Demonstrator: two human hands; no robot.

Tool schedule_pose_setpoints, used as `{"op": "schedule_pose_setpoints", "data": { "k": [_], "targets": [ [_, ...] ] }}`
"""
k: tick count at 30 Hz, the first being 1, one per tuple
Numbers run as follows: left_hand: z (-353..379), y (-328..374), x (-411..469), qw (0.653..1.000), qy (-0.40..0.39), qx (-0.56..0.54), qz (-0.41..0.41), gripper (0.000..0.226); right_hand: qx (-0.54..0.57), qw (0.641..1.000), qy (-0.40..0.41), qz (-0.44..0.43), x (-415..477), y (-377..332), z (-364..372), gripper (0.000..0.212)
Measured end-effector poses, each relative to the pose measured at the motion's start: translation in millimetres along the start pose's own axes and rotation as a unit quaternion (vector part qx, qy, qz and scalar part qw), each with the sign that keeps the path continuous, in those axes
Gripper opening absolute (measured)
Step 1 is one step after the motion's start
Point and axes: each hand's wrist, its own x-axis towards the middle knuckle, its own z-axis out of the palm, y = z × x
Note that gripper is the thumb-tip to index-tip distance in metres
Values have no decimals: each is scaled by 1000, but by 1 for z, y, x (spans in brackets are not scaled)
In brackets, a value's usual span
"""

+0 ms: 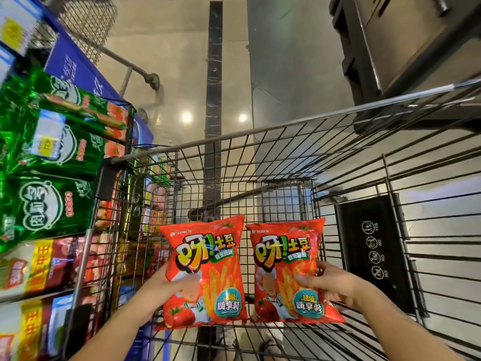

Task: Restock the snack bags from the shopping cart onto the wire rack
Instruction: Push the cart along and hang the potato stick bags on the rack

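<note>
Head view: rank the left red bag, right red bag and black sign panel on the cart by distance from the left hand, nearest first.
1. The left red bag: gripped by the left hand itself.
2. The right red bag: just to its right, held by the right hand.
3. The black sign panel: on the right wall of the cart.

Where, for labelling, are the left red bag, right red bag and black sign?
left red bag (pixel 198 254): head view, logo.
right red bag (pixel 276 252): head view, logo.
black sign (pixel 374 256): head view, middle.
</note>
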Motion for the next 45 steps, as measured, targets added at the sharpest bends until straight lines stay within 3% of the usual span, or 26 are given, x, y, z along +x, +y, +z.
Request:
{"op": "schedule_pose_setpoints", "data": {
  "k": [4,7,10,12,17,22,24,27,30,33,35,37,39,41,45],
  "targets": [
    [2,3,-2,1000,-9,1,3,87,-67,997,23,-14,5,-9,5,83],
    [4,6,-3,1000,-8,6,3,89,-41,997,65,-29,6,-7,10,73],
    [5,10,-7,1000,2,3,5,93,12,996,80,-32,6,2,14,98],
    [6,14,-10,1000,5,-3,14,93,22,996,71,-49,2,3,16,102],
    [8,33,-35,1000,21,-3,19,91,54,994,23,-90,-40,-14,21,77],
    [4,65,-73,997,49,9,54,100,84,984,44,-150,-107,-36,19,57],
    [5,83,-95,995,56,15,79,85,103,976,55,-182,-136,-45,20,62],
    [7,109,-130,989,76,12,128,52,122,965,52,-224,-179,-57,20,92],
    [9,135,-167,980,98,28,169,53,134,954,50,-263,-218,-62,22,108],
    [7,153,-202,972,126,33,195,35,119,944,57,-303,-256,-68,27,113],
    [5,162,-224,966,140,21,216,43,121,935,62,-328,-281,-72,31,114],
    [-3,167,-238,965,136,0,222,74,126,925,61,-355,-298,-75,35,110],
    [-13,170,-246,959,139,-6,246,85,134,912,57,-383,-312,-80,39,90],
    [-32,166,-233,954,143,7,264,94,146,903,59,-401,-323,-86,42,56],
    [-37,170,-250,950,122,-13,286,107,133,899,63,-413,-336,-100,51,47]
  ]
}}
